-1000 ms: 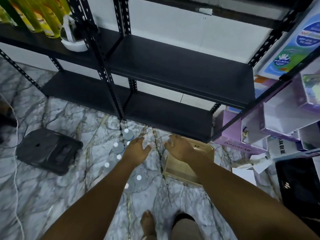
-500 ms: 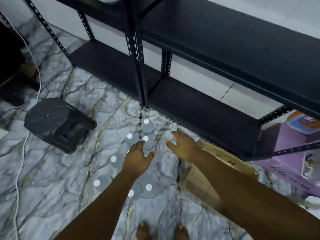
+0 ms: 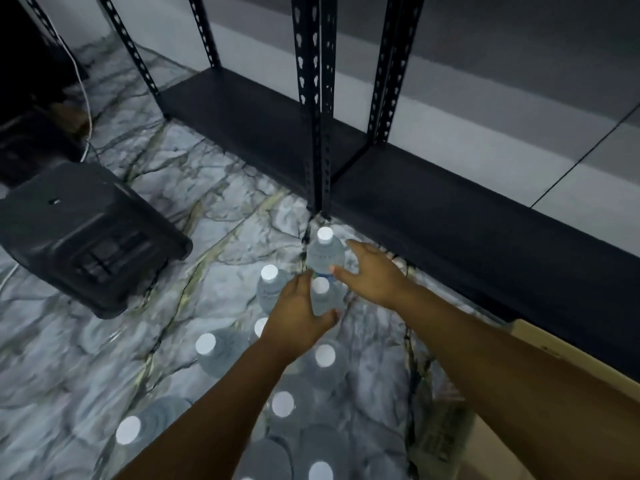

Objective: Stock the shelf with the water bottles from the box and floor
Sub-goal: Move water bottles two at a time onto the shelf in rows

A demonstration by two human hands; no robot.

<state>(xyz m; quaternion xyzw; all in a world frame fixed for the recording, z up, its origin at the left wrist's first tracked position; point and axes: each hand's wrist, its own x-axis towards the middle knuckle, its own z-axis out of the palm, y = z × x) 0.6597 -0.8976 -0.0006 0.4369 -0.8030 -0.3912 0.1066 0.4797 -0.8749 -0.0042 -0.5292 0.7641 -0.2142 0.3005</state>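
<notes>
Several clear water bottles with white caps stand on the marble floor in front of the black shelf. My left hand curls round one water bottle, fingers on its left side and thumb on its right. My right hand is spread just beyond it, its thumb touching the farthest bottle, which stands by the shelf post. More bottles stand nearer me, partly hidden under my left forearm. A cardboard box shows behind my right forearm.
The bottom shelf boards are bare. A black plastic object lies on the floor to the left, with a white cable running past it. A dark unit stands at the far left.
I have bent lower and closer to the bottles. My left hand has dropped from above the bottles onto one of them, and my right hand has reached the farthest bottle.
</notes>
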